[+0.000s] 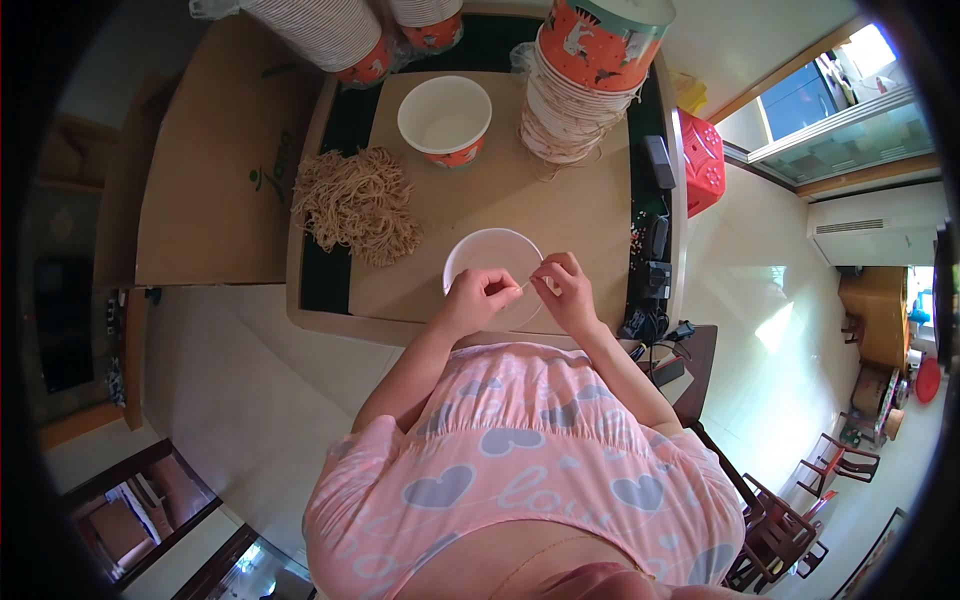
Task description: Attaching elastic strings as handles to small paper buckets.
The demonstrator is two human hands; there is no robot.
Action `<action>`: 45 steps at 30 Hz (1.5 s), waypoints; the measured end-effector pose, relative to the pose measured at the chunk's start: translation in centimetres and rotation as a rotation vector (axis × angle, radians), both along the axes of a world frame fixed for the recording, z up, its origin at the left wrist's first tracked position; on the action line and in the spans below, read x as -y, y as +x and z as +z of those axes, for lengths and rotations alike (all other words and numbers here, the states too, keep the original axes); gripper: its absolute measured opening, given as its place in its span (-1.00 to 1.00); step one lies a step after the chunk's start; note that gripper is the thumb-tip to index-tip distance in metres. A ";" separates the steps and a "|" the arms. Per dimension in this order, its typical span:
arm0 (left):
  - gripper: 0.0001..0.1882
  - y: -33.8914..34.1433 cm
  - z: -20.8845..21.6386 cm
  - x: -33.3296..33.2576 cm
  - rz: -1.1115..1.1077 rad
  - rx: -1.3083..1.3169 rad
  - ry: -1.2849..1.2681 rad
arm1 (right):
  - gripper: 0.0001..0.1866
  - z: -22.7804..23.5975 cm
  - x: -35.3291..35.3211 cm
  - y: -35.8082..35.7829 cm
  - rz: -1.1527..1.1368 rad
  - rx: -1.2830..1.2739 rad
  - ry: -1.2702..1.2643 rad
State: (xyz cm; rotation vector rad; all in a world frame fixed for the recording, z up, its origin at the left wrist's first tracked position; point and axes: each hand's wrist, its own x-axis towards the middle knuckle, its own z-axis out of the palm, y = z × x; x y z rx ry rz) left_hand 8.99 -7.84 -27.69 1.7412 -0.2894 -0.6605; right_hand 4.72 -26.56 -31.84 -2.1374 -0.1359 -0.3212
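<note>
My left hand (pixel 476 301) and my right hand (pixel 566 294) are close together over a white paper tub (pixel 488 250) near the table's front edge. Both have thumb and fingers pinched on a short, thin piece of string (pixel 525 284) that spans the small gap between them. My wrists partly cover the tub's near side, so I cannot see where the rest of the string runs. To the left lies a tangled heap of beige string (pixel 357 204). Behind my hands stands another tub (pixel 445 118), upright, white inside with an orange patterned outside.
A tall stack of tubs (pixel 577 112) with strings hanging off stands back right. More nested tubs (pixel 310 28) lean at the back left. A large cardboard box (pixel 215 190) flanks the table's left. Black adapters and cables (pixel 655 275) line the right edge, beside a red stool (pixel 702 162).
</note>
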 end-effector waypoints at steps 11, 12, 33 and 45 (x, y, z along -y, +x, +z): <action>-0.91 0.2 3.7 -1.1 0.050 -0.080 -0.236 | -0.84 -0.9 0.9 -0.1 -0.086 0.110 -0.088; -0.93 0.2 3.7 -0.9 0.014 -0.107 -0.218 | -0.83 0.3 0.5 0.2 -0.057 0.138 -0.066; -0.72 1.7 -22.7 -5.8 0.277 -1.016 -0.077 | -0.66 -9.4 4.8 2.6 0.045 -1.240 0.400; -0.56 10.9 13.0 -1.0 0.336 0.459 -0.394 | -0.49 17.0 8.2 12.5 0.268 -0.191 0.302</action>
